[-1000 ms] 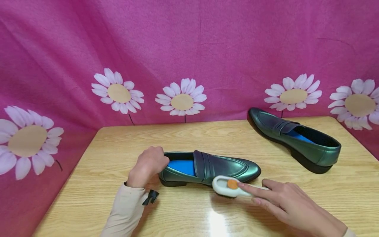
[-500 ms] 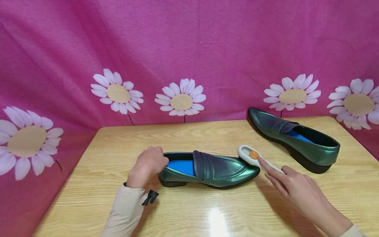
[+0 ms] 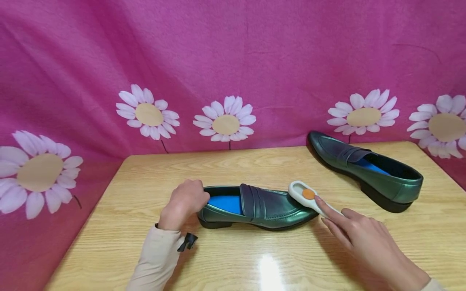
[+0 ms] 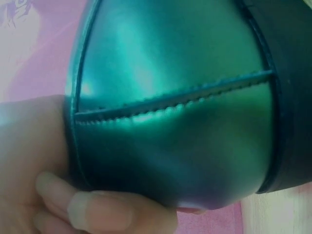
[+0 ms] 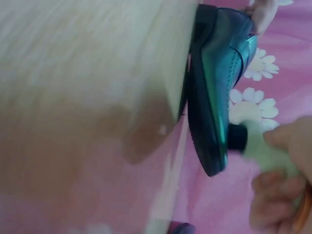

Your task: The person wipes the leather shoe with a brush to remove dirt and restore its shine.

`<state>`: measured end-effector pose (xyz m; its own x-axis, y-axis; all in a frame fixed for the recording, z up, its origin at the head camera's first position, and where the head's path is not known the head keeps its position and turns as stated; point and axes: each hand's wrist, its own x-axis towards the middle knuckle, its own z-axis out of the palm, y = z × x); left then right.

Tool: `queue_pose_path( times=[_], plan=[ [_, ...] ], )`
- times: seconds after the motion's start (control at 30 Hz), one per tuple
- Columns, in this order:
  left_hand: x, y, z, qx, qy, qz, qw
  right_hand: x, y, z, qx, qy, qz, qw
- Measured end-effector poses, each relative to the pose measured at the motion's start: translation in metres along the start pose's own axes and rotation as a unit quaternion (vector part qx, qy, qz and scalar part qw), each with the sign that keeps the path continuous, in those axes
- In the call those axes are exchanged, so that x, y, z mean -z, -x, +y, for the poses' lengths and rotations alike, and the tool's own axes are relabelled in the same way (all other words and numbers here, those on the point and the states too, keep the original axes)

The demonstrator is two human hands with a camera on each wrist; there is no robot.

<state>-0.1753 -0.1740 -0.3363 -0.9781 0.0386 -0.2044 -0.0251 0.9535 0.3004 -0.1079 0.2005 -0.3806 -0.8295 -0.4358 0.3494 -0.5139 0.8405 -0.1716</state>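
A shiny green-black loafer [image 3: 269, 210] with a blue insole lies sideways on the table, toe to the right. My left hand [image 3: 185, 203] grips it by the back rim; in the left wrist view, fingers [image 4: 105, 212] curl at the heel [image 4: 195, 131]. In my right hand [image 3: 367, 242] is a white shoe brush [image 3: 296, 193] with an orange button, the index finger stretched along it to the button. Its head sits over the far side of the toe. In the right wrist view, the dark bristles [image 5: 238, 137] meet the upper near the toe.
A matching loafer [image 3: 386, 184] stands at the back right of the wooden table [image 3: 174, 169], toe pointing to the back left. Behind the table hangs a magenta cloth [image 3: 276, 60] printed with white daisies. A black clip [image 3: 188, 241] is at the left sleeve.
The brush has gone from the shoe's near side to the far side of the toe, then shifted slightly inward over it. The left hand keeps its hold on the heel.
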Motion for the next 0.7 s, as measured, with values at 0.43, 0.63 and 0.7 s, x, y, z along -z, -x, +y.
queue_pose_path(
  times=[0.43,0.63,0.7],
  plan=[
    [0.0,-0.001,0.001,0.002,0.009,0.002,1.0,-0.007,-0.004,0.002,-0.024,0.035,0.067,0.9968],
    [-0.001,0.0,0.001,0.003,0.009,-0.002,1.0,-0.005,-0.003,-0.001,-0.018,0.005,0.037,0.9991],
    [-0.001,0.001,0.001,0.004,0.008,-0.002,1.0,-0.004,-0.003,-0.005,0.004,-0.01,0.019,0.9997]
  ],
)
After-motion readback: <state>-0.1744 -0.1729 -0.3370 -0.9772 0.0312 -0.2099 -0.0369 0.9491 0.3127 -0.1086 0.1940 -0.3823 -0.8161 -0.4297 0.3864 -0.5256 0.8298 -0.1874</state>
